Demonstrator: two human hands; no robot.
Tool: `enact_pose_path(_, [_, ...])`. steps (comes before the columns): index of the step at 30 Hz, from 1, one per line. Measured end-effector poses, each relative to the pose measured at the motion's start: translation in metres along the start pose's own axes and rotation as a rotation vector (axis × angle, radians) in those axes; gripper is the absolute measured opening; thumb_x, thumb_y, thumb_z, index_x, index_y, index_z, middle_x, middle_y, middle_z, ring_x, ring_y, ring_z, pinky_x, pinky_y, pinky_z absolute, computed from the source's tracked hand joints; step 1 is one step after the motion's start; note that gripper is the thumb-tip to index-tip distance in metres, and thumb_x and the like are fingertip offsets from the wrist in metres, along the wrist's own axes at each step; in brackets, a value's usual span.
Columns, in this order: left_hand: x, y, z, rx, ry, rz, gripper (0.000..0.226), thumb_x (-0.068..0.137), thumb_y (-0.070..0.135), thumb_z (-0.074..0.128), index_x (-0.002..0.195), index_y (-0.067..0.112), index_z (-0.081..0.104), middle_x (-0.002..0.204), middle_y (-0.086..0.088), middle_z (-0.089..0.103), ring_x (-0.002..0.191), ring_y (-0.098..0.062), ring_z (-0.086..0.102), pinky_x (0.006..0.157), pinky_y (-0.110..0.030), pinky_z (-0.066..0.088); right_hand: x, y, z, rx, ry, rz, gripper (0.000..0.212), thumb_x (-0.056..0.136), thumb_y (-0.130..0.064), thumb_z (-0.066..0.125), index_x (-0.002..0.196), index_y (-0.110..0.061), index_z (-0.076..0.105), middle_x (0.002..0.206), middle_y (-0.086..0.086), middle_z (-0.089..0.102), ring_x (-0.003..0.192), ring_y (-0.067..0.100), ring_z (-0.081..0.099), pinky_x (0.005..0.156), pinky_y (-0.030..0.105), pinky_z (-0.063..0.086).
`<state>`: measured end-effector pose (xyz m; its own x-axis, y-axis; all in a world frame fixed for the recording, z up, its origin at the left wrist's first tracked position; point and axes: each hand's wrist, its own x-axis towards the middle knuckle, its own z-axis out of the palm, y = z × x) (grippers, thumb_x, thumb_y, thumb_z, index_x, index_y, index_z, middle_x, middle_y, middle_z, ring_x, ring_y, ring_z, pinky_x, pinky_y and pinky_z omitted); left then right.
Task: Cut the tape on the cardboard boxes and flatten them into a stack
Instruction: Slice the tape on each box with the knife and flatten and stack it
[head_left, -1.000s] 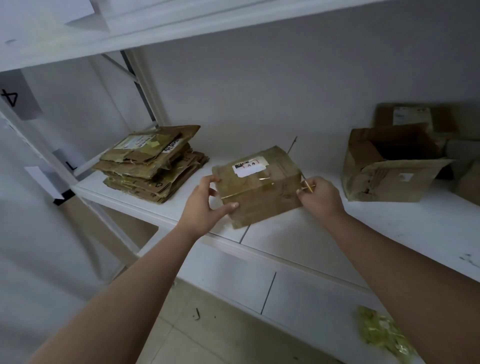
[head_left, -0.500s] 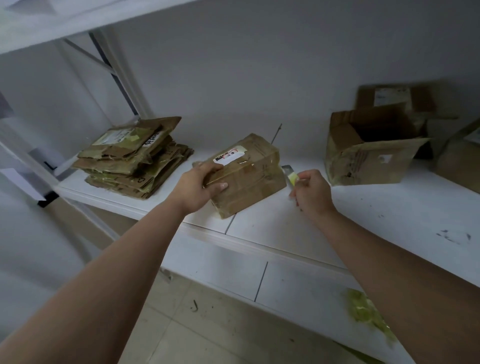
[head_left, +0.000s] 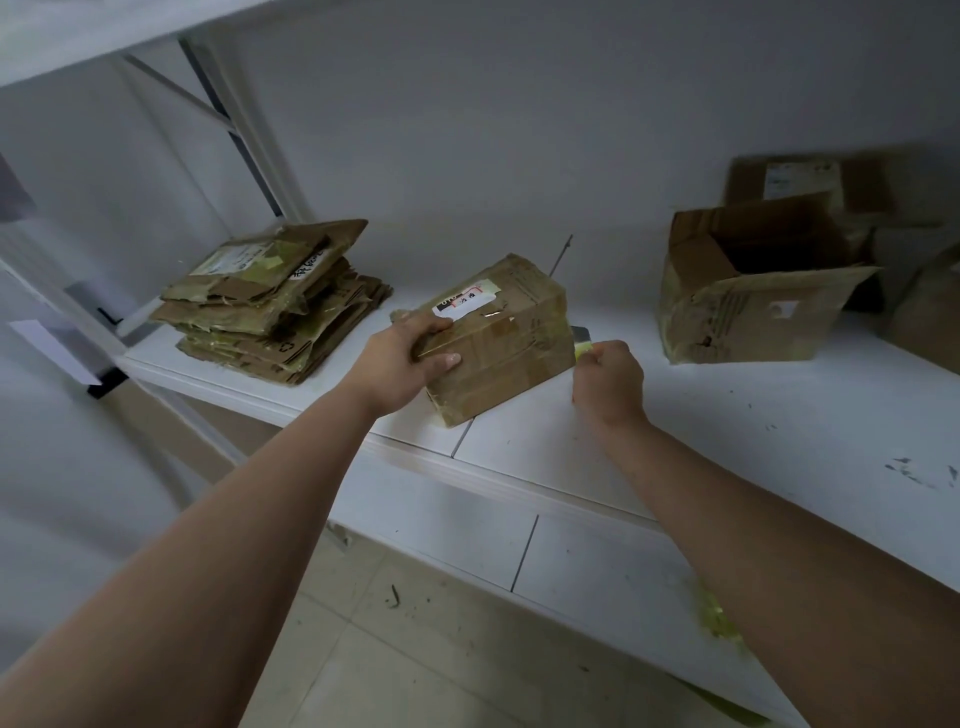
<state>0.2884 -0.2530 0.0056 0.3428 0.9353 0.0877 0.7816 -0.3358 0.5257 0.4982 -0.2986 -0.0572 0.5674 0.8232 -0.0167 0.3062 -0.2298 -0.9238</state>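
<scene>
Taped box (head_left: 496, 332) is gripped at its near-left end by the left hand (head_left: 402, 358) | right hand (head_left: 608, 382) is curled round a cutter (head_left: 583, 340) at box's right end | box rests on shelf (head_left: 727, 426) | flattened stack (head_left: 270, 301) left of box | opened box (head_left: 748, 296) right of it

Bare shelf (head_left: 779, 431) lies open right of the taped box (head_left: 498, 332), bounded by the opened box (head_left: 748, 306) and flattened stack (head_left: 270, 306).

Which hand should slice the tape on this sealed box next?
Right. The right hand already grips the cutter at the sealed box's right end, while the left hand holds its other end steady.
</scene>
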Motion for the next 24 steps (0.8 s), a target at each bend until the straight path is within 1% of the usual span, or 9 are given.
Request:
enact_pose_path(6, [-0.003, 0.000, 0.007, 0.000, 0.042, 0.011, 0.045, 0.090, 0.033, 0.065, 0.133, 0.025, 0.054, 0.129, 0.000, 0.055, 0.111, -0.017, 0.052, 0.090, -0.025, 0.038, 0.000, -0.006, 0.007, 0.005, 0.001, 0.054, 0.026, 0.090, -0.009, 0.040, 0.106, 0.005, 0.054, 0.103, 0.024, 0.062, 0.092, 0.041, 0.061, 0.079, 0.047, 0.053])
enact_pose_path(8, [-0.004, -0.001, 0.011, 0.047, 0.050, 0.016, 0.047, 0.089, 0.040, 0.063, 0.133, 0.028, 0.053, 0.133, 0.001, 0.053, 0.121, -0.021, 0.048, 0.101, -0.040, 0.039, 0.006, -0.007, 0.006, -0.037, -0.009, 0.062, 0.026, 0.092, -0.008, 0.042, 0.111, 0.004, 0.054, 0.109, 0.023, 0.061, 0.099, 0.039, 0.059, 0.077, 0.039, 0.049])
enact_pose_path(10, [-0.006, 0.005, 0.013, 0.161, 0.058, -0.013, 0.047, 0.090, 0.046, 0.056, 0.135, 0.033, 0.049, 0.138, 0.005, 0.050, 0.128, -0.023, 0.041, 0.104, -0.058, 0.030, 0.014, -0.011, 0.004, -0.074, -0.020, 0.069, 0.026, 0.092, -0.008, 0.043, 0.113, 0.004, 0.053, 0.112, 0.021, 0.060, 0.100, 0.035, 0.057, 0.071, 0.032, 0.040])
enact_pose_path(11, [-0.008, 0.009, 0.014, 0.229, 0.052, -0.023, 0.047, 0.092, 0.048, 0.052, 0.137, 0.035, 0.047, 0.141, 0.005, 0.048, 0.130, -0.023, 0.037, 0.105, -0.062, 0.024, 0.018, -0.014, 0.003, -0.076, -0.024, 0.076, 0.026, 0.092, -0.007, 0.044, 0.114, 0.004, 0.053, 0.113, 0.020, 0.059, 0.096, 0.032, 0.055, 0.069, 0.030, 0.036])
enact_pose_path(13, [-0.011, 0.016, 0.016, 0.366, 0.029, 0.000, 0.050, 0.094, 0.052, 0.040, 0.141, 0.037, 0.042, 0.145, 0.003, 0.044, 0.132, -0.026, 0.033, 0.108, -0.060, 0.017, 0.025, -0.019, 0.005, -0.057, -0.035, 0.096, 0.026, 0.092, -0.006, 0.044, 0.115, 0.003, 0.053, 0.112, 0.018, 0.058, 0.086, 0.026, 0.050, 0.068, 0.028, 0.034])
enact_pose_path(15, [-0.015, 0.020, 0.019, 0.441, 0.021, 0.035, 0.052, 0.096, 0.054, 0.033, 0.145, 0.039, 0.037, 0.145, -0.002, 0.043, 0.129, -0.030, 0.033, 0.112, -0.052, 0.016, 0.031, -0.022, 0.008, -0.038, -0.041, 0.108, 0.026, 0.093, -0.007, 0.043, 0.115, 0.002, 0.053, 0.114, 0.017, 0.058, 0.088, 0.026, 0.050, 0.069, 0.027, 0.034])
enact_pose_path(18, [-0.017, 0.021, 0.024, 0.366, 0.025, 0.011, 0.050, 0.099, 0.051, 0.033, 0.147, 0.038, 0.033, 0.143, -0.006, 0.041, 0.127, -0.030, 0.030, 0.111, -0.039, 0.023, 0.034, -0.022, 0.012, -0.029, -0.041, 0.104, 0.026, 0.094, -0.007, 0.041, 0.115, 0.001, 0.054, 0.114, 0.017, 0.058, 0.096, 0.027, 0.054, 0.070, 0.026, 0.033])
enact_pose_path(21, [-0.012, 0.021, 0.026, 0.334, 0.032, 0.003, 0.050, 0.099, 0.050, 0.033, 0.148, 0.038, 0.030, 0.142, -0.008, 0.040, 0.128, -0.030, 0.029, 0.109, -0.039, 0.028, 0.034, -0.019, 0.015, -0.024, -0.042, 0.101, 0.026, 0.094, -0.007, 0.041, 0.111, 0.001, 0.058, 0.112, 0.018, 0.060, 0.102, 0.032, 0.057, 0.071, 0.028, 0.036])
enact_pose_path(24, [-0.008, 0.020, 0.027, 0.341, 0.025, -0.007, 0.051, 0.099, 0.051, 0.031, 0.148, 0.038, 0.030, 0.141, -0.009, 0.041, 0.125, -0.031, 0.030, 0.108, -0.039, 0.029, 0.033, -0.016, 0.018, 0.000, -0.038, 0.107, 0.021, 0.091, -0.005, 0.041, 0.099, -0.003, 0.060, 0.106, 0.020, 0.063, 0.098, 0.034, 0.061, 0.074, 0.034, 0.047])
